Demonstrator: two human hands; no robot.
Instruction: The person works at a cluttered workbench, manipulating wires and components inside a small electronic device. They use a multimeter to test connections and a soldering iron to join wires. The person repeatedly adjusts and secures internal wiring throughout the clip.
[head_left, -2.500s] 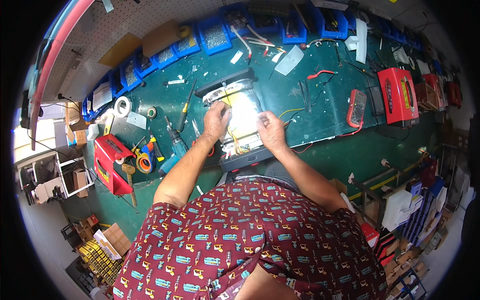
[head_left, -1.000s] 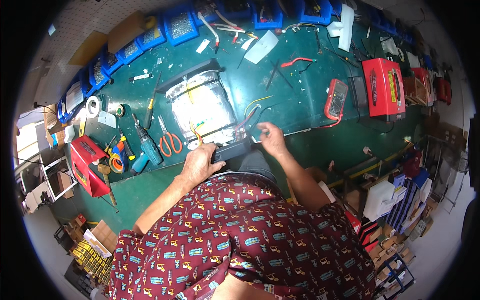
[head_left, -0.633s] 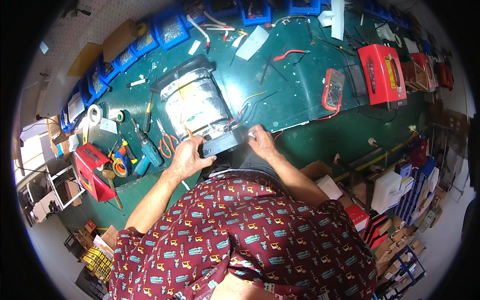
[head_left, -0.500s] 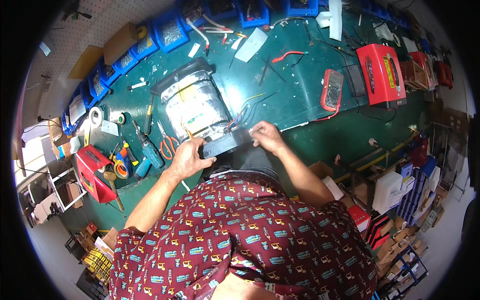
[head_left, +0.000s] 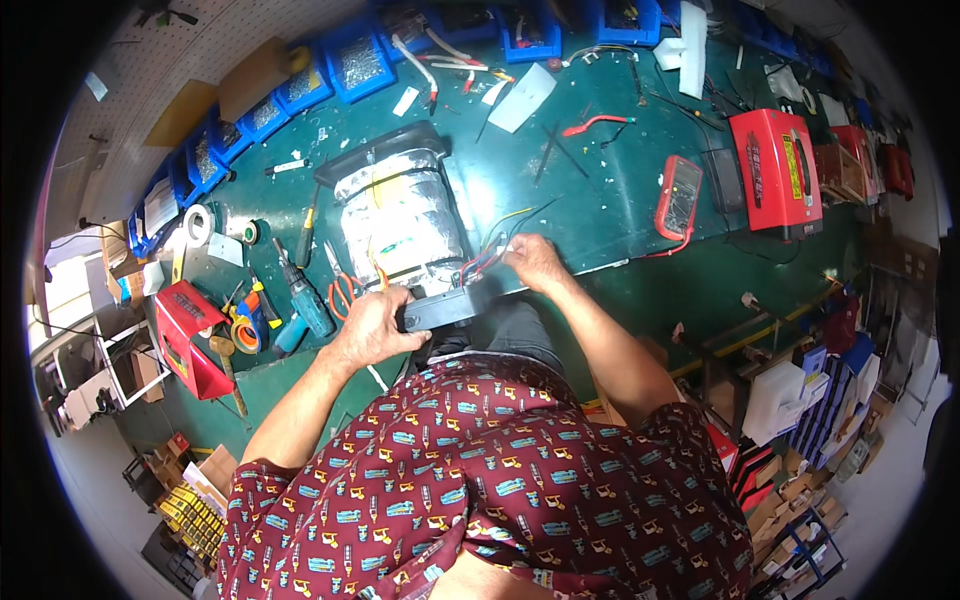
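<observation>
A silver foil-wrapped block (head_left: pixel 395 225) with black end pieces lies near the bench's front edge. At its near end is a black rectangular panel (head_left: pixel 445 309). My left hand (head_left: pixel 378 328) is closed around the panel's left end, thumb along its near side. Several thin red, blue and yellow wires (head_left: pixel 486 262) rise behind the panel's right part. My right hand (head_left: pixel 536 263) pinches at these wires with its fingertips, apart from the panel. Exactly which wire it holds is too small to tell.
Orange-handled scissors (head_left: pixel 343 290), a teal power drill (head_left: pixel 308 302) and a screwdriver (head_left: pixel 306 232) lie left of the block. A red multimeter (head_left: pixel 679 198) and a red case (head_left: pixel 775 170) stand right. Blue parts bins (head_left: pixel 358 66) line the back.
My right hand has moved from the panel's right end to the wires behind it. The panel has tipped slightly in my left hand, and the whole view has shifted a little.
</observation>
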